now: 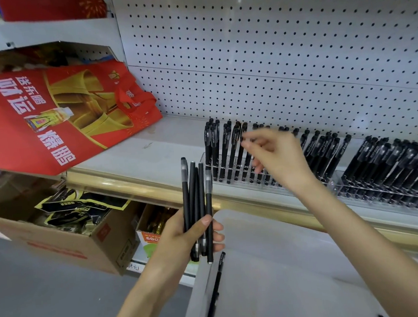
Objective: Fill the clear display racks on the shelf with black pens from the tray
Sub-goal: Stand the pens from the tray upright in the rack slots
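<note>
The bunch of pens (196, 196) is standing up and down in the left hand (196, 237), which is gripping it round the low end. The caps are pointing up. The bunch is sitting just left of the rack (245, 186) and a bit lower, in front of the shelf (140, 158) edge. So the rack's holes are lying up and to the right of it. The pens in the rack are leaning nearly upright too, so I think a pen from the bunch is needing only a small tilt to go in.

The right hand (275, 158) is the nearer one. It is hanging over the left part of the rack, with its fingertips (250, 143) at the top of one rack pen (240, 156). It is blurred, so I cannot tell if it is pinching that pen or only touching it.

A spare pen (216, 282) is lying in the tray (297, 251), just under the left hand. A second rack (342, 185) on the right is looking full. A red bag (49, 115) is lying on the shelf, well to the left.
</note>
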A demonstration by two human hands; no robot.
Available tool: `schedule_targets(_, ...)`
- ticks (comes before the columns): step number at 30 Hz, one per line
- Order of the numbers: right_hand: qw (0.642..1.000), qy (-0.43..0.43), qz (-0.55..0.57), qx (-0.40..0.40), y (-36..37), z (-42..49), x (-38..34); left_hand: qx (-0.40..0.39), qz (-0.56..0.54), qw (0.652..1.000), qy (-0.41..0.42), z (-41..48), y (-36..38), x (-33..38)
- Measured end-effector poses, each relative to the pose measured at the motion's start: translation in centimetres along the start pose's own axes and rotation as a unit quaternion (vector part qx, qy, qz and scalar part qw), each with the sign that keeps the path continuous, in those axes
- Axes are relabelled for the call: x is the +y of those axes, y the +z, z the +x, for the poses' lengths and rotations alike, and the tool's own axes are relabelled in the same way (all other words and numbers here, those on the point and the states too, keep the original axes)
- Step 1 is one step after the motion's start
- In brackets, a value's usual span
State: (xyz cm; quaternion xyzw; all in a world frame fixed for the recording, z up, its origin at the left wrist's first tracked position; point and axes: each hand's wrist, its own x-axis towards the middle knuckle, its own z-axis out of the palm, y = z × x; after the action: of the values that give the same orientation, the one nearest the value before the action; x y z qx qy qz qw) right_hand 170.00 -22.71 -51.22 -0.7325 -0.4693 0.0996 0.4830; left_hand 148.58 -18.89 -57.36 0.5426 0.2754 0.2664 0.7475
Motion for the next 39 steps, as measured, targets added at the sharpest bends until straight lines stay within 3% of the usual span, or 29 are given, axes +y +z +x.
schedule_targets(4,0.967,0.136,0.133,-0.167,0.7,-4.1,-0.1,-0.045,-0.007,0.999,-0.013,0.0,1.7,-0.6)
schedule_targets(6,0.950,0.175,0.160,-0.204,0.9,-4.9,0.2,-0.059,-0.005,0.998,-0.022,0.0,2.4,-1.1)
schedule_targets(11,0.936,0.206,0.192,-0.210,0.5,-5.2,0.8,-0.059,0.009,0.998,-0.031,-0.1,2.9,-2.1)
schedule_targets(17,0.921,0.246,0.267,-0.142,0.6,-4.6,0.4,-0.062,0.034,0.997,-0.037,-0.3,2.7,-2.3)
schedule_targets(25,0.900,0.200,0.339,-0.188,-0.5,-4.5,0.5,-0.031,0.027,0.999,-0.033,-0.2,1.9,-1.7)
schedule_targets(28,0.898,0.185,0.359,-0.173,-1.9,-3.7,0.2,-0.007,0.022,0.999,-0.032,-0.4,1.3,-1.5)
schedule_targets(33,0.938,0.124,0.296,-0.130,-4.4,-0.7,-1.4,0.028,0.041,0.998,-0.025,-0.4,0.2,-1.6)
schedule_targets(36,0.979,0.037,0.183,-0.078,-4.2,0.6,-2.2,0.031,0.038,0.998,-0.027,-0.4,0.1,-1.5)
schedule_targets(39,0.995,-0.024,0.098,-0.006,-3.0,1.4,-2.0,0.028,0.034,0.999,-0.030,-0.4,0.4,-1.4)
